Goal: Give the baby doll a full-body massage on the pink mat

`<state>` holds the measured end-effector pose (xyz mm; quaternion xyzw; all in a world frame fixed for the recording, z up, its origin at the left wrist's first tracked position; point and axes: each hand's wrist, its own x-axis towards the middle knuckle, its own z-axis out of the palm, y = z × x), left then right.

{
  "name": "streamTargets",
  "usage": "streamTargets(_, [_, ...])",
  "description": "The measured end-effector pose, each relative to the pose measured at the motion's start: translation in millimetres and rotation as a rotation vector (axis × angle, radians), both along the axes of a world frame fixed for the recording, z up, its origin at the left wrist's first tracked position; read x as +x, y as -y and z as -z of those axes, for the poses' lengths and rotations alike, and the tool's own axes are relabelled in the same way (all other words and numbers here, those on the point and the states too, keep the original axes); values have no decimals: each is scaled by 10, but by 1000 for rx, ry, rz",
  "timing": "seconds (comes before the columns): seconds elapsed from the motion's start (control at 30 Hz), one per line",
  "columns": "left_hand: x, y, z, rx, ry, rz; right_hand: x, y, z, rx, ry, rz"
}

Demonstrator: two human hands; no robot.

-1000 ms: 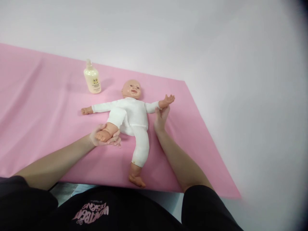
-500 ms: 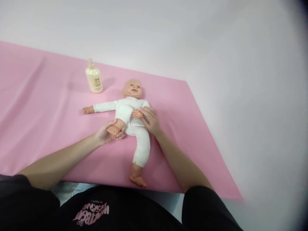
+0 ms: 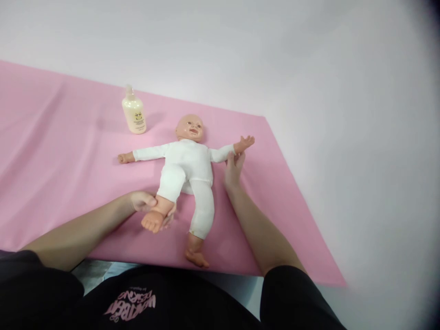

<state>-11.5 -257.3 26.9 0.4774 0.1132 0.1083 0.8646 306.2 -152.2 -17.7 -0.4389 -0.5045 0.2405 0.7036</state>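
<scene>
A baby doll (image 3: pixel 192 158) with a white cloth body lies on its back, head away from me. My left hand (image 3: pixel 143 201) is closed round the ankle of the doll's leg (image 3: pixel 171 183) on the left, holding it raised and bent, with the fingertips showing beyond it. At the doll's outstretched arm (image 3: pixel 222 153) on the right, my right hand (image 3: pixel 234 170) grips just below the wrist, its fingers partly hidden behind the arm. The other leg (image 3: pixel 202 208) lies straight toward me, untouched.
A pump bottle (image 3: pixel 134 112) of pale yellow liquid stands upright behind the doll, to the left. Everything rests on a pink cover (image 3: pixel 68 151) with a few creases. The cover's right edge slants away beside my right forearm, and a white wall rises behind.
My right hand has drawn the doll's arm from across its chest out to the right. My left hand has brought the held leg down toward me and slightly left.
</scene>
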Motion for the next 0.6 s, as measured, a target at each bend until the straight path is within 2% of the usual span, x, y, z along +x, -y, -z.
streamTargets(0.1, [-4, 3, -118, 115, -52, 326, 90, -109, 136, -180, -202, 7])
streamTargets(0.13, [0, 0, -149, 157, -72, 398, 114, -142, 179, -219, -276, 2])
streamTargets(0.17, [3, -3, -171, 188, -86, 437, 133, -172, 217, -241, -332, -6])
streamTargets(0.27, [6, -10, -180, 203, -95, 438, 160, -219, 275, -247, -368, -24])
streamTargets(0.37, [-11, -1, -130, 163, -91, 480, 137, -179, 236, -256, -347, -12])
streamTargets(0.47, [-18, 18, -55, 73, -8, 409, 77, -68, 110, -214, -277, 14])
streamTargets(0.6, [11, 9, 46, -20, 183, 58, -21, 73, -80, -12, -77, 9])
